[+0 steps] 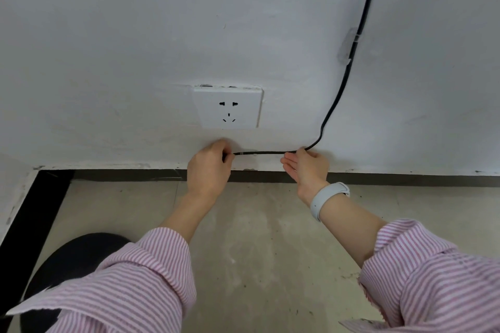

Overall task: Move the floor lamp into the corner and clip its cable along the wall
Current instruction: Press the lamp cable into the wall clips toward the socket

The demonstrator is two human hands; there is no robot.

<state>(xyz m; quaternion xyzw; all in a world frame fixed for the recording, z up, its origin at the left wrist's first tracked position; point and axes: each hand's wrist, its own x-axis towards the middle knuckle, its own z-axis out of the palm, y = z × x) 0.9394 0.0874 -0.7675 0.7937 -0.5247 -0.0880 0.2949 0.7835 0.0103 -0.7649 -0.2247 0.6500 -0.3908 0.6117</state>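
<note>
A thin black cable (341, 89) runs down the white wall from the top right, passes under a clear clip (349, 44), bends, and runs level just above the skirting. My left hand (209, 167) is closed on the cable's left part, below the socket. My right hand (307, 166) presses the cable against the wall at the bend, thumb on it and fingers stretched leftward. A small clear clip (244, 153) seems to sit on the level stretch between my hands. The lamp itself is out of view.
A white wall socket (228, 107) with nothing plugged in sits just above my hands. A dark skirting strip (405, 178) runs along the foot of the wall; a black strip (32, 213) marks the left corner. The floor (257, 238) is pale concrete. My dark-clothed knee (75, 259) is at lower left.
</note>
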